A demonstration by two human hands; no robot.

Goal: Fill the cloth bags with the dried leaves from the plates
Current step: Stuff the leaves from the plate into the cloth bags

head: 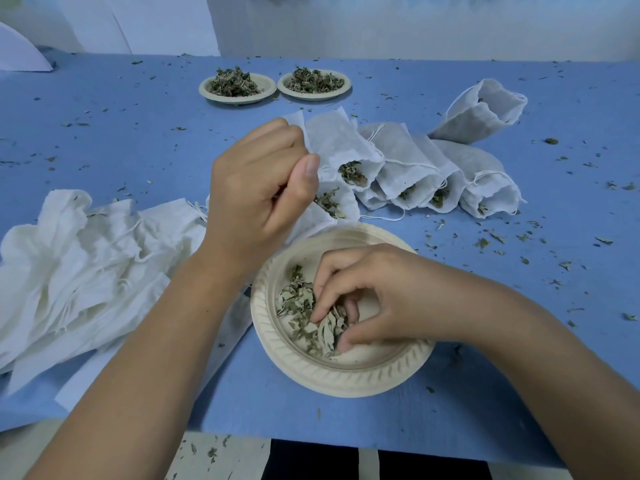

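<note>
**A:** Reaching into the near plate (346, 379) at six o'clock on the desk (138, 133), the right hand (367, 299) has its fingers and thumb curled in narrow, pinching a clump of dried leaves (298, 306).

**B:** And the left hand (256, 188)?

**A:** Up at eleven o'clock from that plate, closed in a loose fist. It grips the edge of a cloth bag (349, 199) that lies just past the plate's far rim, green leaf showing at the mouth.

**B:** How much is in the plate?

**A:** A thin scatter, mostly on its nine o'clock side and under the fingers.

**B:** Other bags?

**A:** A row of filled bags (415, 168) runs towards three o'clock from the left hand, mouths facing the person, leaves showing inside. One more bag (485, 112) lies apart at one o'clock, mouth gaping. At nine o'clock there's a rumpled pile of empty bags (86, 265), drawstrings tangled.

**B:** More supply?

**A:** Two far plates at twelve o'clock, side by side, the left one (237, 87) and the right one (314, 84), both heaped with leaves. Leaf crumbs (498, 237) dot the blue desk, thickest towards three o'clock.
</note>
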